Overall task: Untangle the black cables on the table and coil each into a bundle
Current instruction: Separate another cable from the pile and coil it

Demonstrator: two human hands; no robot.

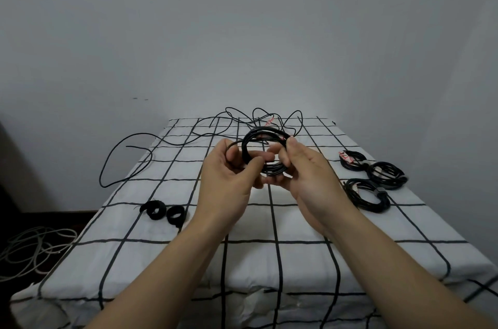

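Note:
Above the middle of the table, both hands hold a black cable coil (265, 137) of several loops. My left hand (229, 180) grips its left side, thumb across the strands. My right hand (310, 175) pinches its right side, fingers curled under the loops. A loose black cable (129, 140) trails from the coil over the table's far left edge and hangs in a wide loop. More tangled black cable (258, 115) lies at the far edge. Three coiled bundles (377, 180) sit on the right.
The table wears a white cloth with a black grid (161, 247). Two black strap rolls (164, 211) lie left of my left forearm. Pale cables (35, 247) are heaped on the floor at the left. A plain wall stands behind.

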